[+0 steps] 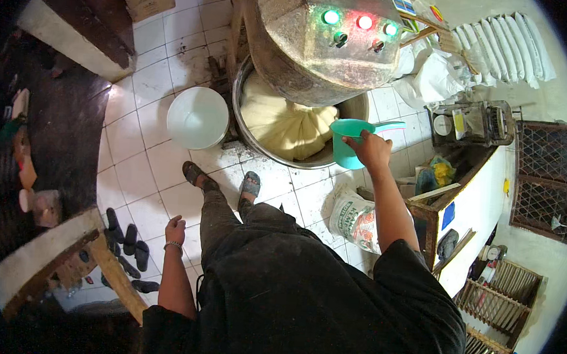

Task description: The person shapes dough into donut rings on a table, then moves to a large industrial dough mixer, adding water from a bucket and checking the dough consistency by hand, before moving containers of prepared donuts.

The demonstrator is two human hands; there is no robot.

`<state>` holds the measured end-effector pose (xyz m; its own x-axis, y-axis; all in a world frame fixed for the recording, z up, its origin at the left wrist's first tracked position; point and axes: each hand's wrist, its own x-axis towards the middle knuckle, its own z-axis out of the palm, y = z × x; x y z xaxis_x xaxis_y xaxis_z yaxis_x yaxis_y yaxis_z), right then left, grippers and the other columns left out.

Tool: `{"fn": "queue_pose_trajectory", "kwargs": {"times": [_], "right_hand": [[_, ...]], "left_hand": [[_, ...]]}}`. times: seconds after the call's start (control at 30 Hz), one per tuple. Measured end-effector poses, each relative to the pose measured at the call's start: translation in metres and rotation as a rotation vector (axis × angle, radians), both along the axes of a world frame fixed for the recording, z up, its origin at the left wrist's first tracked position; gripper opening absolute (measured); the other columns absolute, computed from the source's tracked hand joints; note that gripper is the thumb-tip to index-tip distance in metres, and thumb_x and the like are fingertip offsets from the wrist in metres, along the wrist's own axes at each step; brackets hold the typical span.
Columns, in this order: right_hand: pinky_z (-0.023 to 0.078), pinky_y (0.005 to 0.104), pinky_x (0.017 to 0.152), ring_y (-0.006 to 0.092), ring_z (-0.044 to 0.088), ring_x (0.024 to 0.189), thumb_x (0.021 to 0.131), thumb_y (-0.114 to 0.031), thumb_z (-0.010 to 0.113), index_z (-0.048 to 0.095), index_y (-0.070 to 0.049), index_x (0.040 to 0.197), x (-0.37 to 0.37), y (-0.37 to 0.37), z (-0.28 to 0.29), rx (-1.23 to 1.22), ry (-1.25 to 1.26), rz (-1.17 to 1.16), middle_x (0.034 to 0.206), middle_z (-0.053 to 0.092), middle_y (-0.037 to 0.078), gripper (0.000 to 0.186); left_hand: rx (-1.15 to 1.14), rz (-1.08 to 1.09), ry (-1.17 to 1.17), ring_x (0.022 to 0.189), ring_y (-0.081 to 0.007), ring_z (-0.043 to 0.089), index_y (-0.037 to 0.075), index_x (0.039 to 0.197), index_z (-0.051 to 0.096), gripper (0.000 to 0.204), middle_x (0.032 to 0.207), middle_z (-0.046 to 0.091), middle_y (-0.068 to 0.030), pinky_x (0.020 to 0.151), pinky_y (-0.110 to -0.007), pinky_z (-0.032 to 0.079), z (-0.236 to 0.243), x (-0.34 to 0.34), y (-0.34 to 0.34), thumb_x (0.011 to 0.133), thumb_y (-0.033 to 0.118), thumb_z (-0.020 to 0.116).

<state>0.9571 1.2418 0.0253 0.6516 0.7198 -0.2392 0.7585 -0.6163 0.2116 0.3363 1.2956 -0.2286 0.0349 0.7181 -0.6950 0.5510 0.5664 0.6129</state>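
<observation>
The right hand (pixel 373 150) grips a green dipper (pixel 345 156) at its rim, near the root of the handle, by the right edge of a large metal bowl (pixel 356 109); what the dipper holds is hard to make out. Pale dough (pixel 277 121) fills much of the bowl, under a worn mixer housing (pixel 304 48) with lit green and red lamps. A white bucket (pixel 198 118) stands on the tiles (pixel 143 162) just left of the bowl. The left hand (pixel 175 229) hangs loose, away from it. A printed sack (pixel 352 215) sits below the right forearm, and dark slippers (pixel 130 234) lie scattered at left.
</observation>
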Motion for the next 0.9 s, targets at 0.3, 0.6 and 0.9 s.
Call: {"fn": "queue_pose_trajectory", "kwargs": {"times": [0.3,0.6,0.9], "right_hand": [[0.039,0.0519,0.088,0.0323,0.067,0.079,0.078,-0.074,0.055,0.067,-0.008,0.099,-0.011,-0.074,-0.001,0.118,0.029,-0.092,0.08,0.07,0.013,0.071],[0.041,0.0533,0.083,0.0315,0.068,0.071,0.076,-0.072,0.059,0.07,-0.01,0.093,-0.037,-0.105,0.029,0.11,0.066,-0.103,0.07,0.068,0.013,0.065],[0.038,0.0558,0.091,0.0307,0.069,0.077,0.076,-0.074,0.056,0.07,-0.012,0.094,-0.024,-0.042,0.022,-0.084,0.049,0.033,0.08,0.071,0.013,0.066]], "left_hand": [[-0.15,0.2,0.026,0.061,-0.0129,0.058,-0.005,0.121,0.058,0.037,0.089,0.066,-0.0102,0.051,-0.023,0.048,-0.052,-0.046,-0.053,0.086,0.01,0.058],[-0.128,0.09,0.023,0.076,-0.0172,0.064,-0.002,0.122,0.059,0.039,0.098,0.066,-0.0117,0.052,-0.026,0.049,-0.038,-0.031,-0.024,0.087,0.015,0.06],[0.005,0.067,-0.056,0.077,-0.0172,0.062,0.0,0.122,0.06,0.04,0.094,0.065,-0.0106,0.068,-0.031,0.051,-0.015,-0.012,0.003,0.086,0.016,0.062]]}}
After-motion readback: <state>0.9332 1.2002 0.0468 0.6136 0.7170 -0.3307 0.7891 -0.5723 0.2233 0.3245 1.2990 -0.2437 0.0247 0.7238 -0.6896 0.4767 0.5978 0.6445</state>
